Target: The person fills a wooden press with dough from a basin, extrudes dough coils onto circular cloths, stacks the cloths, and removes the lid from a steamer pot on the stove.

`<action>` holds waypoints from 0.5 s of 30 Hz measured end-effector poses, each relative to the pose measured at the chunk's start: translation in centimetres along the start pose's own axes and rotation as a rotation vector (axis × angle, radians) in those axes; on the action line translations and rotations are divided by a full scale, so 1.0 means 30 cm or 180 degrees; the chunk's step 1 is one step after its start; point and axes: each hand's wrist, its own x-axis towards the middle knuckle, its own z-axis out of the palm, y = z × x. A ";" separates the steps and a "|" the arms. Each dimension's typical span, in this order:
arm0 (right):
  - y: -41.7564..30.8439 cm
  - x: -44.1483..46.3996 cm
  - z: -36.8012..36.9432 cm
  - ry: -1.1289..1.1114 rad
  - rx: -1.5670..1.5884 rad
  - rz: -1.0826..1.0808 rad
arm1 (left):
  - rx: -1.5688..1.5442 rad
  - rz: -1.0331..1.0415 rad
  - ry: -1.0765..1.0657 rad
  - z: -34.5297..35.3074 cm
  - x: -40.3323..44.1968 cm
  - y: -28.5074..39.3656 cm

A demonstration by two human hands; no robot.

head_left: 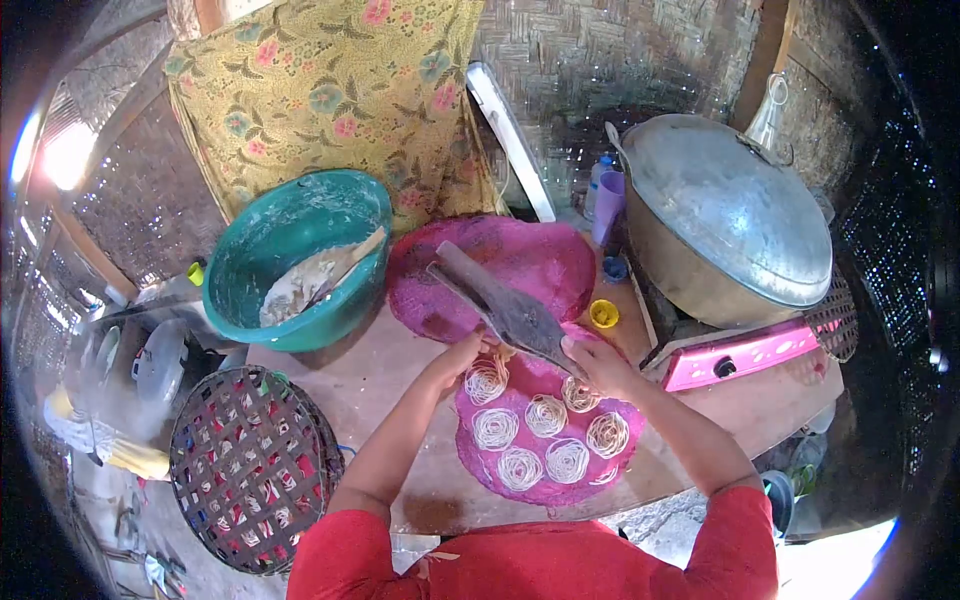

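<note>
A dark wooden press [515,310] with two long handles lies slantwise over the work, its handles pointing to the upper left. My right hand [598,368] is closed around its lower right end. Beneath the press, my left hand [465,358] has its fingers bent together at some thin dough strands [497,362]; the press hides part of the fingertips. Below both hands is a round pink mat [535,412], carrying several coiled nests of pale strands, such as one nest [495,429] at the left.
A teal basin [230,310] with dough [300,285] stands left. Behind the press lies another pink mat [420,290]. A yellow cup [603,314] sits nearby. At right, a large lidded pot [690,240] is above a pink stove [740,358]. Woven trays [250,470] are stacked lower left.
</note>
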 end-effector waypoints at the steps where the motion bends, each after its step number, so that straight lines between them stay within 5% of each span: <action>1: 0.000 0.001 -0.006 0.0049 -0.0015 -0.0032 | 0.0005 -0.0001 -0.0004 0.002 -0.011 0.008; 7: 0.009 -0.009 -0.035 0.0208 -0.0080 -0.0030 | -0.0221 0.0381 0.0769 -0.056 -0.047 -0.096; 9: 0.003 -0.026 -0.042 0.0119 0.0050 0.0064 | 0.3550 0.1185 0.1178 -0.074 -0.104 -0.087; 10: 0.001 -0.037 -0.042 0.0154 0.0058 0.0017 | 0.3551 0.1186 0.1167 -0.060 -0.117 -0.060; 14: -0.053 -0.095 -0.039 -0.0133 0.0098 0.0069 | 0.0371 0.1766 0.1808 -0.028 -0.136 0.139; 15: -0.072 -0.106 -0.037 -0.0150 0.0085 0.0086 | -0.1044 0.1944 0.1209 -0.014 -0.160 0.232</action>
